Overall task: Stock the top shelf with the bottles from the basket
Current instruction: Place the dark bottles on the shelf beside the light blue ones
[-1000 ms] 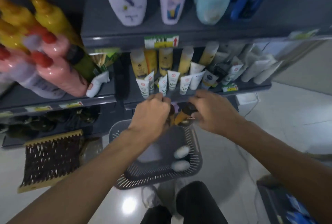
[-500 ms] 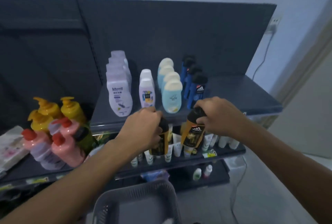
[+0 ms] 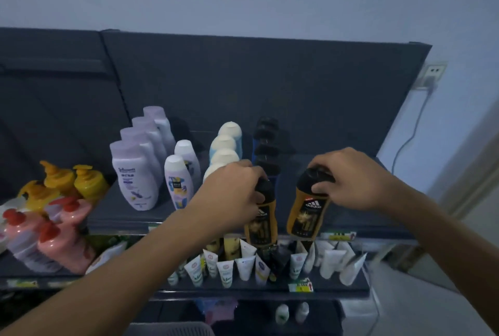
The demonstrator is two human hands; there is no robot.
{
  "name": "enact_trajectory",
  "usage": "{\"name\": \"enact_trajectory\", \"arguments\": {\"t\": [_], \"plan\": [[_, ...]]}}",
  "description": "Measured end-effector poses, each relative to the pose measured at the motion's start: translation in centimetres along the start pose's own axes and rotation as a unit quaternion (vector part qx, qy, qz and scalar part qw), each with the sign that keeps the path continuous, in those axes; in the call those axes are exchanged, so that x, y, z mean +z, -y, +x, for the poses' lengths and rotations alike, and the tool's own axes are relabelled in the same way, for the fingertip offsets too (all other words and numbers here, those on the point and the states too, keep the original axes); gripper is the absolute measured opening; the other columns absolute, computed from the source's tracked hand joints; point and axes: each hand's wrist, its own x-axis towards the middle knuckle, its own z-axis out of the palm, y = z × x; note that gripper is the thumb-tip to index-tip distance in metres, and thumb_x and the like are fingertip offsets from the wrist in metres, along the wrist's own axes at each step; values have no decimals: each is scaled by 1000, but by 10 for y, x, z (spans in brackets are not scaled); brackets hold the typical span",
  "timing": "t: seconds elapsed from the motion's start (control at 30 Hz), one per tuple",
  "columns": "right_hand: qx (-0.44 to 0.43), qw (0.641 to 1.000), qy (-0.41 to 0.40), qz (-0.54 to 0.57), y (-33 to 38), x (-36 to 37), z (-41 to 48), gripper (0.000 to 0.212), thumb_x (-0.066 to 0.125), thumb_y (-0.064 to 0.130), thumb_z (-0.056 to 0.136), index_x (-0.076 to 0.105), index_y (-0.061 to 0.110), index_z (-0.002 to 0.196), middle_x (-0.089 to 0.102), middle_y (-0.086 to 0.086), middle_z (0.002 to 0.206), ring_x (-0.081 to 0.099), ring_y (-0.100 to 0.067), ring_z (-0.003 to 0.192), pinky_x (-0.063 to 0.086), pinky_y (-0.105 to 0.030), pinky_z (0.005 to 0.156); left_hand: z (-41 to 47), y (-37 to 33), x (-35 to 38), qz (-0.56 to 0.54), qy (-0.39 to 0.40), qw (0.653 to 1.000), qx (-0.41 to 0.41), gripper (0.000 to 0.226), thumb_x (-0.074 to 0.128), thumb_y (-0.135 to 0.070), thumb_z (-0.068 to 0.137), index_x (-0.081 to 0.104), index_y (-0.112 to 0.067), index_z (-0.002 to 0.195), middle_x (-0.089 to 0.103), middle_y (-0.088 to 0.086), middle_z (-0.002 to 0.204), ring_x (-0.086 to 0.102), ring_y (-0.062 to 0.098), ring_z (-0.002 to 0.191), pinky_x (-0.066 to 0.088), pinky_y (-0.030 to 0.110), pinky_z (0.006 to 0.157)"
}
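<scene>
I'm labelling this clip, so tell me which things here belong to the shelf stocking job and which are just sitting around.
Part of the job:
- left hand gripping one orange Adidas bottle
- right hand gripping the other orange Adidas bottle
- top shelf
- basket, rim only

Just sitting around:
- lilac lotion bottles
- yellow pump bottles
- white tubes

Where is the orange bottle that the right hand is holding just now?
In the head view, the right orange bottle hangs from the right hand right of centre, at the top shelf's front edge, beside the left hand's matching bottle.
</scene>
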Motion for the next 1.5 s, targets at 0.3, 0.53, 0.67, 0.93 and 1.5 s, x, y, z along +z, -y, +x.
{"name": "enact_trajectory", "arguments": {"t": [0.3,0.53,0.67,0.93,1.5], "plan": [[-30,999,-33,6,-58,3,66,27,74,35,84,68,32,109,70,6,97,67,-20,91,58,-41,76,75,-47,25,58,-41,997,32,28,63,-35,83,64,-26,109,61,-3,102,60,20,89,45,38,86],[-47,998,-17,26,-76,27,114,36,75,37,85,67,28,118,69,-1,107,66,-24,99,58,-42,80,112,-51,55,121,-41,991,26,22,60,-37,79,63,-29,100,61,-8,94,56,15,78,28,37,92],[-61,997,-12,39,-84,27,130,37,74,33,85,67,27,121,69,-1,115,65,-24,107,57,-41,85,121,-52,65,119,-32,992,27,19,61,-34,80,62,-27,99,61,-7,91,56,14,76,27,36,93],[-75,995,-21,68,-88,31,143,32,69,20,82,70,28,113,71,1,109,66,-23,101,58,-43,82,134,-51,70,123,-25,992,31,26,63,-32,77,61,-30,103,61,-9,92,57,15,75,24,34,90],[-61,989,-38,130,-95,30,136,28,70,30,90,69,27,118,71,9,105,66,-7,92,58,-36,86,129,-48,69,69,-26,997,36,47,65,-47,83,54,-22,122,64,-5,106,58,15,93,28,35,96]]}}
